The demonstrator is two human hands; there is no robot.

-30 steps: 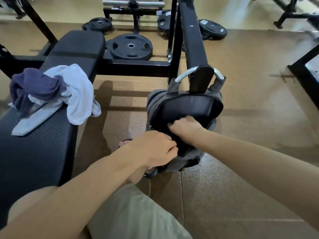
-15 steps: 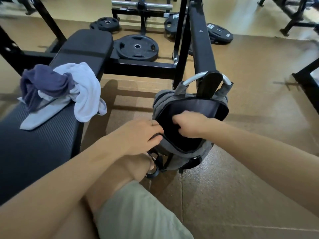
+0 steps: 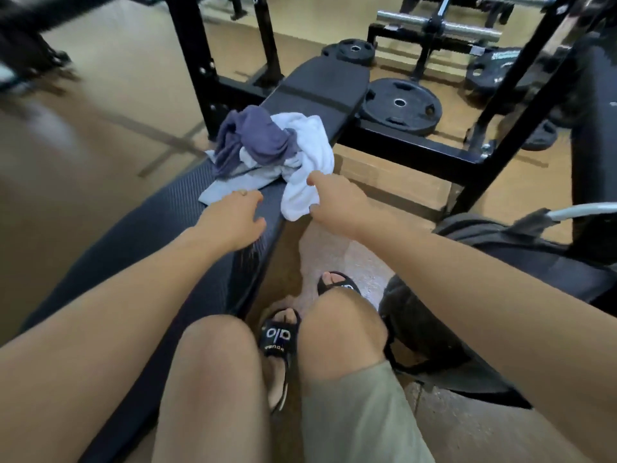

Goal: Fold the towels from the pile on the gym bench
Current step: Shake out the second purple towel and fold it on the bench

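A crumpled pile of towels lies on the black gym bench: a purple towel on top, a white towel draped over the bench's right edge, and a light blue towel underneath. My left hand hovers over the bench pad just in front of the light blue towel's corner, fingers spread, holding nothing. My right hand is at the hanging fold of the white towel, thumb and fingers apart and touching the cloth.
A grey and black backpack hangs on a rack post to my right, close to my right arm. Weight plates and a black rack frame stand behind the bench. My knees and sandalled feet are below, on the brown floor.
Both hands have left the backpack and swung left to the towel pile. My head has turned left, so the bench now sits at the centre.
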